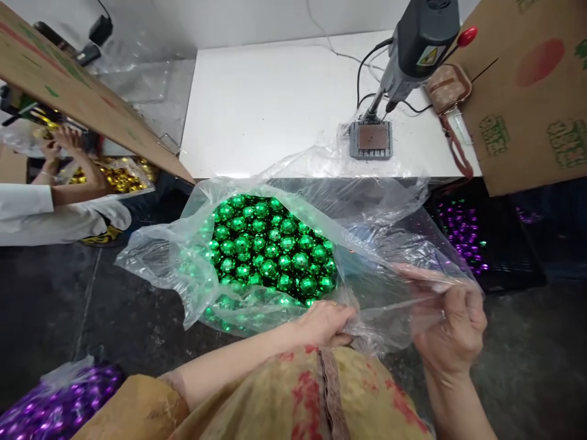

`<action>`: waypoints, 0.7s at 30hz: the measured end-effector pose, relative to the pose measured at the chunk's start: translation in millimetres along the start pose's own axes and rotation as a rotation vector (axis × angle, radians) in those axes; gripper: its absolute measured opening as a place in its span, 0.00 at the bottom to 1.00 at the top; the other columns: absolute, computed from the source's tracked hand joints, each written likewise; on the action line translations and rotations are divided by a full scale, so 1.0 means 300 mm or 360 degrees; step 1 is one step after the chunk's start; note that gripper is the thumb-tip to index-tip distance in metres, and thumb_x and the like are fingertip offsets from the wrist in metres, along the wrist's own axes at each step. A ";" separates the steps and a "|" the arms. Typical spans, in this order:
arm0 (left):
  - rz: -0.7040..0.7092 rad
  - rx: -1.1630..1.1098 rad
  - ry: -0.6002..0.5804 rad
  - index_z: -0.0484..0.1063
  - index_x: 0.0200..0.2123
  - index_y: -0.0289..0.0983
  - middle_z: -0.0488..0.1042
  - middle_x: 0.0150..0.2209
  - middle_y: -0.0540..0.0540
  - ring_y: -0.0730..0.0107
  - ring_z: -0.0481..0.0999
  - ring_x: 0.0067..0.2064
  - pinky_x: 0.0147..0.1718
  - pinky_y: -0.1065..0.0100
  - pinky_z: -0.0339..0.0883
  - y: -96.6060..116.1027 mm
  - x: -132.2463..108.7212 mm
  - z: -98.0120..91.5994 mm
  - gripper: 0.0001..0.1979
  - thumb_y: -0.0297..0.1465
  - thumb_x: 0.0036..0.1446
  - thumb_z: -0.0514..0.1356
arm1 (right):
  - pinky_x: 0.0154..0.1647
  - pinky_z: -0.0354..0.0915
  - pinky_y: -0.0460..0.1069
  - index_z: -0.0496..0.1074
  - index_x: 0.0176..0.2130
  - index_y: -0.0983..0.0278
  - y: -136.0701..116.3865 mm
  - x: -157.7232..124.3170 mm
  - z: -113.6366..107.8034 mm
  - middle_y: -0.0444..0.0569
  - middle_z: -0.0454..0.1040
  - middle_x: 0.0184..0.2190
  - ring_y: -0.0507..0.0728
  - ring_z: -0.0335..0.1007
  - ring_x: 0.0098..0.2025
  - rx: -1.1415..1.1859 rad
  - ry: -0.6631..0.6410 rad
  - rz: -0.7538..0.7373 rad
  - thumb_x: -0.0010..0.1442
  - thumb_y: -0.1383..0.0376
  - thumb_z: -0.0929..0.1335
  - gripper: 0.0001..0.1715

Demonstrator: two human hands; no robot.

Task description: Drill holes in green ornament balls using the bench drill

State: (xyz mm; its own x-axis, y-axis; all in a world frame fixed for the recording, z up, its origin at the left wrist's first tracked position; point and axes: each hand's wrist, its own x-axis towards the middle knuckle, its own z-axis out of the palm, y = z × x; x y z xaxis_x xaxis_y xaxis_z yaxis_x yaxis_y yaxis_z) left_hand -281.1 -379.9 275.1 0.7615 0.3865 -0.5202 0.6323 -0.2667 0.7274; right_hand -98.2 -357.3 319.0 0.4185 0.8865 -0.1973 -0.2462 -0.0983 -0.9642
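Left hand (326, 322): grasping the bag (378, 247), near side
Right hand (452, 321): grasping its right end
Contents: green balls (268, 247)

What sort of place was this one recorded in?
Likely a small workshop or factory: a black-and-grey press-like machine stands on a white table, shiny green faceted beads lie in a clear plastic bag, and another person in white is beyond a brown cardboard panel.
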 end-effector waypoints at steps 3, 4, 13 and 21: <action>-0.0112 -0.0113 0.0018 0.63 0.45 0.40 0.75 0.40 0.47 0.62 0.76 0.40 0.30 0.70 0.58 0.004 -0.034 -0.025 0.19 0.43 0.56 0.61 | 0.47 0.72 0.59 0.69 0.33 0.60 -0.009 0.024 0.035 0.44 0.80 0.34 0.58 0.79 0.39 0.0057 -0.0059 -0.0077 0.63 0.60 0.65 0.08; -0.0165 -0.0141 0.0032 0.62 0.46 0.40 0.75 0.39 0.48 0.62 0.75 0.40 0.31 0.70 0.59 0.005 -0.044 -0.034 0.20 0.44 0.56 0.61 | 0.46 0.73 0.59 0.69 0.33 0.60 -0.013 0.035 0.048 0.44 0.80 0.34 0.58 0.79 0.38 0.0084 -0.0089 -0.0115 0.64 0.61 0.65 0.08; -0.0428 0.0433 0.0890 0.66 0.42 0.40 0.73 0.44 0.41 0.58 0.76 0.46 0.43 0.61 0.70 -0.006 -0.062 0.005 0.11 0.27 0.55 0.59 | 0.51 0.70 0.62 0.66 0.35 0.58 0.025 0.137 0.069 0.42 0.72 0.26 0.56 0.75 0.35 0.0002 -0.0318 -0.0252 0.66 0.59 0.61 0.09; -0.0099 0.0720 0.1486 0.59 0.60 0.45 0.65 0.62 0.36 0.48 0.51 0.70 0.63 0.37 0.49 -0.051 0.025 -0.088 0.33 0.19 0.52 0.56 | 0.29 0.61 0.45 0.66 0.29 0.62 0.066 0.080 0.063 0.44 0.66 0.23 0.50 0.61 0.26 -0.0559 -0.1403 0.0247 0.65 0.47 0.57 0.26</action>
State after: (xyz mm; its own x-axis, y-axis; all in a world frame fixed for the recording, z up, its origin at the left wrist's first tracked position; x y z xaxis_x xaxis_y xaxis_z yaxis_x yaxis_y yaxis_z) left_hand -288.7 -349.4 271.9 0.4342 0.8894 0.1430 0.8078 -0.4547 0.3751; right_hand -109.7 -329.3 298.4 -0.4396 0.8593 -0.2615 0.0925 -0.2462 -0.9648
